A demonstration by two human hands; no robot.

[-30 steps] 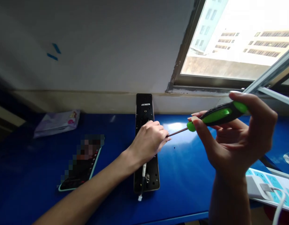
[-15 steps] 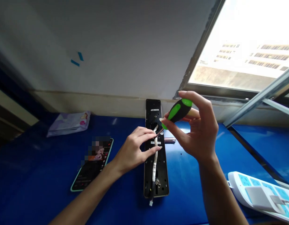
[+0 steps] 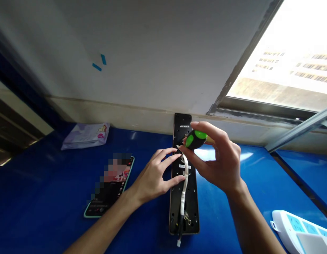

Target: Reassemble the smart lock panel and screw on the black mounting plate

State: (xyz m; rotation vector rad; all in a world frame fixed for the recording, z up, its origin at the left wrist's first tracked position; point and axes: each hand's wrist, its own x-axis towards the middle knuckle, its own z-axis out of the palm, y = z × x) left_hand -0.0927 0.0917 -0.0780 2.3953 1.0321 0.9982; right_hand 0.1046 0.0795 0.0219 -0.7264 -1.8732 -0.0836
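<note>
A long black metal plate (image 3: 191,208) with holes and small labels lies upright in view on the blue table. Along it runs a white-wrapped cable (image 3: 183,190) ending in a small white connector (image 3: 178,243). My right hand (image 3: 219,158) grips a green and black screwdriver (image 3: 195,139) by its handle, over the plate's upper half. Its shaft is mostly hidden behind the fingers. My left hand (image 3: 158,173) lies at the plate's left side, fingers stretched and apart, with its fingertips near the screwdriver's tip and its thumb at the cable. A small metal piece (image 3: 187,218) sits near the plate's lower end.
A phone (image 3: 110,190) with a lit screen rests left of my forearm. Behind it lies a pale purple packet (image 3: 86,135). A white and blue power strip (image 3: 298,229) occupies the lower right. The wall (image 3: 142,63) and window stand behind the table.
The view has swung, so everything fixed appears farther right, except that the power strip is partly cut off. My right hand and the screwdriver are lower over the plate. My left hand keeps its place there.
</note>
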